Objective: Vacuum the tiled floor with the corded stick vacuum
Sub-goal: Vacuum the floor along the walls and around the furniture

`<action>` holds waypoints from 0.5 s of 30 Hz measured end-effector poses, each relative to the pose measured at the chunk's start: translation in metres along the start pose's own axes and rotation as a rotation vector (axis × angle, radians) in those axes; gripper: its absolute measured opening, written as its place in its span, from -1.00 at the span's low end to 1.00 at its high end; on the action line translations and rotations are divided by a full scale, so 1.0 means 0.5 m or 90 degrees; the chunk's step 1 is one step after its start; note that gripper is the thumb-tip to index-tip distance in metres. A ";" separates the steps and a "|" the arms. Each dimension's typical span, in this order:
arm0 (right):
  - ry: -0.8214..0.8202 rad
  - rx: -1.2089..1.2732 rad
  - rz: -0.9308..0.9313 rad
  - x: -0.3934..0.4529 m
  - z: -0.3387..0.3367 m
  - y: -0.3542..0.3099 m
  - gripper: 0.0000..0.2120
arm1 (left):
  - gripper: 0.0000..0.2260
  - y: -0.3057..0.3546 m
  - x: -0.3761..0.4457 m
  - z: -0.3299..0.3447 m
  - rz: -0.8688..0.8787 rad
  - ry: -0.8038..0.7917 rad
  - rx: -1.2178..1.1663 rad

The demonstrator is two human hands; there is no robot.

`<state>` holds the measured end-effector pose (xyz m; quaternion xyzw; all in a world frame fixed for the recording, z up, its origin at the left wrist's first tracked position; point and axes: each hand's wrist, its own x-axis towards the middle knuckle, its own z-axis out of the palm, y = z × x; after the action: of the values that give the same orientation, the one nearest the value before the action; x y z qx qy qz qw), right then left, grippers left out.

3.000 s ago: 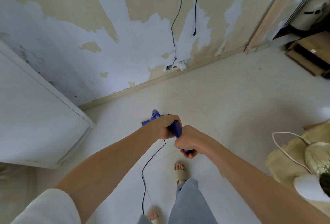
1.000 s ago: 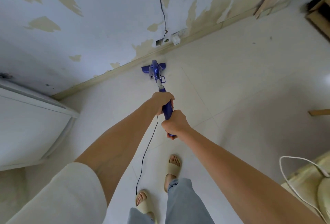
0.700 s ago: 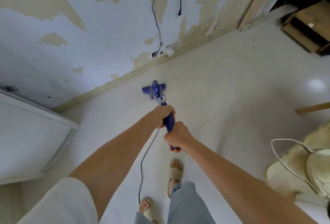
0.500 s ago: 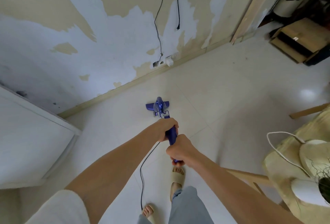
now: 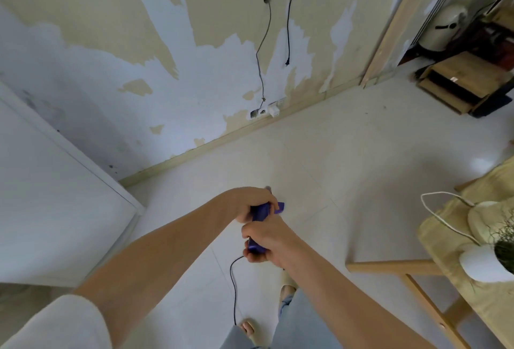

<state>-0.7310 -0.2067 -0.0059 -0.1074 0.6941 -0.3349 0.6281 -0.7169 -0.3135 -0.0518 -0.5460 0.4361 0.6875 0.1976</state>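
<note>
The blue stick vacuum [image 5: 260, 213] stands over the pale tiled floor [image 5: 347, 159], and only its handle and a corner of the head by my fingers show. My left hand [image 5: 250, 204] grips the handle higher up. My right hand [image 5: 265, 243] grips its lower end, just below the left. The black cord [image 5: 235, 287] leaves the handle's end and hangs down towards my sandalled feet. The tube and most of the floor head are hidden behind my hands.
A peeling wall with a skirting board runs across the back, with a socket block [image 5: 267, 111] and hanging wires. A white cabinet [image 5: 55, 204] stands at the left. A wooden table [image 5: 459, 265] with a lamp and plant pot is at the right, and boxes [image 5: 461, 81] lie far right.
The vacuum has been drawn back from the skirting towards my feet, so its head has slipped behind my hands. Both hands keep their grip, and the view has tilted up.
</note>
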 end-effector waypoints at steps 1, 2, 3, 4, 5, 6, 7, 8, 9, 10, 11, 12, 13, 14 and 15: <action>-0.001 0.024 0.003 0.003 0.007 0.000 -0.82 | -0.84 -0.002 -0.001 -0.006 -0.004 0.007 0.002; 0.003 0.041 0.004 0.008 0.008 -0.002 -0.81 | -0.82 -0.002 0.002 -0.009 -0.007 0.015 0.002; 0.008 0.048 0.002 0.015 0.006 -0.005 -0.78 | -0.82 0.002 0.003 -0.010 -0.010 0.019 -0.003; 0.012 0.052 0.001 0.022 0.001 -0.009 -0.76 | -0.83 0.008 0.010 -0.010 -0.007 0.020 -0.016; 0.013 0.052 0.003 0.025 -0.005 -0.014 -0.75 | -0.85 0.015 0.011 -0.008 -0.001 0.025 -0.034; 0.015 0.049 0.009 0.033 -0.013 -0.020 -0.77 | -0.85 0.025 0.020 -0.006 0.008 0.032 -0.046; 0.019 0.041 0.015 0.038 -0.020 -0.027 -0.81 | -0.84 0.033 0.024 -0.004 0.015 0.042 -0.056; 0.027 0.033 0.020 0.048 -0.029 -0.033 -0.83 | -0.84 0.043 0.034 -0.004 0.021 0.050 -0.062; 0.035 0.029 0.024 0.063 -0.043 -0.041 -0.83 | -0.85 0.058 0.048 -0.001 0.021 0.050 -0.075; 0.041 0.023 0.024 0.078 -0.055 -0.048 -0.83 | -0.88 0.073 0.061 0.000 0.022 0.049 -0.094; 0.046 0.021 0.022 0.092 -0.066 -0.053 -0.83 | -0.90 0.087 0.070 0.002 0.024 0.049 -0.119; 0.052 0.018 0.023 0.108 -0.079 -0.061 -0.84 | -0.91 0.103 0.083 0.003 0.029 0.050 -0.135; 0.058 0.014 0.024 0.123 -0.091 -0.068 -0.85 | -0.91 0.119 0.093 0.004 0.032 0.050 -0.151; 0.064 0.004 0.027 0.139 -0.104 -0.076 -0.86 | -0.91 0.134 0.107 0.004 0.036 0.047 -0.159; 0.069 -0.005 0.031 0.161 -0.124 -0.090 -0.88 | -0.92 0.161 0.123 0.007 0.034 0.041 -0.161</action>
<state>-0.8169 -0.2658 -0.0443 -0.0744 0.7309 -0.3220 0.5971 -0.7988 -0.3668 -0.0776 -0.5764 0.3667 0.7241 0.0946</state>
